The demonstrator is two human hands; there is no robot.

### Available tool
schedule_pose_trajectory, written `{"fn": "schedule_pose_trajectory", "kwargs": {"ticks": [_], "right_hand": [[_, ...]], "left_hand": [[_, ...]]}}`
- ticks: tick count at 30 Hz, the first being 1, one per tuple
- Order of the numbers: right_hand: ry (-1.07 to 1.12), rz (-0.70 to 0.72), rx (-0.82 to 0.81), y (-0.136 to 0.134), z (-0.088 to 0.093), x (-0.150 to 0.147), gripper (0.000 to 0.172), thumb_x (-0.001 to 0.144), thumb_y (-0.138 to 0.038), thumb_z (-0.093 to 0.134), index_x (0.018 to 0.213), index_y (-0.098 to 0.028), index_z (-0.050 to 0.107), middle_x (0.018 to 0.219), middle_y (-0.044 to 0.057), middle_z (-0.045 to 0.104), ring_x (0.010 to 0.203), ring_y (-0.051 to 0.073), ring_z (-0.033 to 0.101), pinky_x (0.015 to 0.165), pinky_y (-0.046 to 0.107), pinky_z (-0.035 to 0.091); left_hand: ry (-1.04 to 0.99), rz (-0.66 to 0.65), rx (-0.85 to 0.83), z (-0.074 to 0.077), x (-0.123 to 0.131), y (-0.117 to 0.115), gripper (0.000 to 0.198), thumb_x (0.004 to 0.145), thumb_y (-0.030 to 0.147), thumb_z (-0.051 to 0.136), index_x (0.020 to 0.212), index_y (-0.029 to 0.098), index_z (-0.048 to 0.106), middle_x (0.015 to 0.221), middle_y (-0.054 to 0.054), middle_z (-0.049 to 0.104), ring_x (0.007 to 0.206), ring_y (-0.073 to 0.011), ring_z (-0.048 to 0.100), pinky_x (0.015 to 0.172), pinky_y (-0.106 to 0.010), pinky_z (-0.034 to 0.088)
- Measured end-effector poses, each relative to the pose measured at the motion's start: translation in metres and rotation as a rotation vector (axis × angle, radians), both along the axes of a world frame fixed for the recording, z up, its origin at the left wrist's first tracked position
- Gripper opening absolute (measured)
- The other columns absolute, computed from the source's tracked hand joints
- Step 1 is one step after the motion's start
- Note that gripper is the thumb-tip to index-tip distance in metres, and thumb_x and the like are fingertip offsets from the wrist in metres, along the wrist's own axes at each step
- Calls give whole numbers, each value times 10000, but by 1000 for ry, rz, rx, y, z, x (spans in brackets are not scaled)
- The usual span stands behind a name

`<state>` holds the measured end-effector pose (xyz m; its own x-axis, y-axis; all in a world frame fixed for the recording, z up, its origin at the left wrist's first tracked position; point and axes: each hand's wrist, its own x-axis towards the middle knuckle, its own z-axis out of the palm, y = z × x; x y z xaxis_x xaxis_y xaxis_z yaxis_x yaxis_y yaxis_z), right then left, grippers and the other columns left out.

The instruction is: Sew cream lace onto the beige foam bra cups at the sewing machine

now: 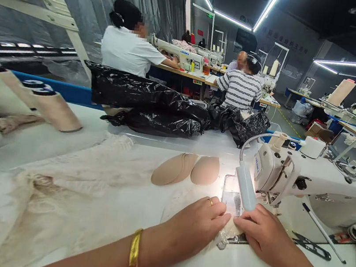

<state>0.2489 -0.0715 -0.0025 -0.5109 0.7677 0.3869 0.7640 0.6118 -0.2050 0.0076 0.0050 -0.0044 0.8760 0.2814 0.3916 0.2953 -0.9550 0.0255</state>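
Observation:
At the sewing machine [293, 168], my left hand [196, 221] is closed in a pinch on pale, thin lace fabric [181, 198]. A ring and a gold bracelet [134, 256] are on that arm. My right hand [265, 233] is closed on the same fabric's right side, fingertips just below the lamp [246, 188]. Between the two hands lies the machine's lit sewing area, partly covered by the lamp. Beige oval pads [172, 168] lie behind my left hand, some overlapping. More cream lace [64, 197] spreads over the table to the left.
Thread snips [311, 246] and a thin rod [323, 233] lie right of my right hand. Thread cones [56, 108] stand at the left. Black plastic bags [155, 103] lie behind the table. Co-workers [128, 41] sit at other machines beyond.

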Motion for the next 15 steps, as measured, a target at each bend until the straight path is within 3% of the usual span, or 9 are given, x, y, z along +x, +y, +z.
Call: {"fn": "schedule_pose_trajectory", "kwargs": {"ticks": [8, 15], "right_hand": [[5, -4, -15, 0, -1, 0, 398, 937, -14, 449, 1205, -250, 624, 1021, 47, 666, 863, 201, 500, 698, 298, 419], [12, -13, -33, 1, -4, 1, 411, 922, -7, 470, 1225, -249, 604, 984, 41, 648, 876, 209, 521, 746, 313, 457]], "left_hand": [[-3, 8, -63, 1, 3, -1, 185, 903, 35, 480, 927, 170, 604, 933, -69, 603, 768, -220, 500, 713, -340, 439], [5, -11, -61, 3, 8, 3, 169, 920, 70, 470, 810, 168, 553, 874, -58, 590, 719, -205, 472, 674, -333, 404]]}}
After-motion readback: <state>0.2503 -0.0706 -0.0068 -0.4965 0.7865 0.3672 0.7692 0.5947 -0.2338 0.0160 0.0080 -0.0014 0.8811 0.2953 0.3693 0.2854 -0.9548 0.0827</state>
